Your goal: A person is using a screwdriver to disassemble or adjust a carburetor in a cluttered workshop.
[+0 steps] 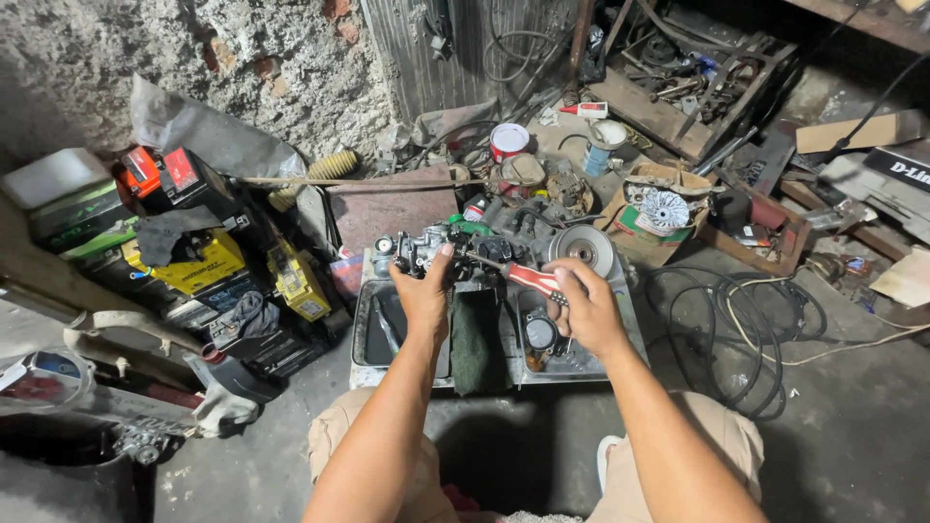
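Left hand (423, 298) is covering the near side of the small metal engine part (418, 250); how the fingers are gripping it is not showing. Screwdriver (513, 273) tip is disappearing among the engine parts, contact point too small to tell. Right hand (588, 308) is hiding the rear of the red handle and part of the metal tray (620, 320) behind it. Dark cloth (477, 341) is masking the tray's middle. Both forearms are running off the bottom edge; knees are getting cut there too. Black bin (58, 475) at lower left is being clipped by the frame. Shelf clutter (697, 68) at top right is sitting in shadow, items unreadable.
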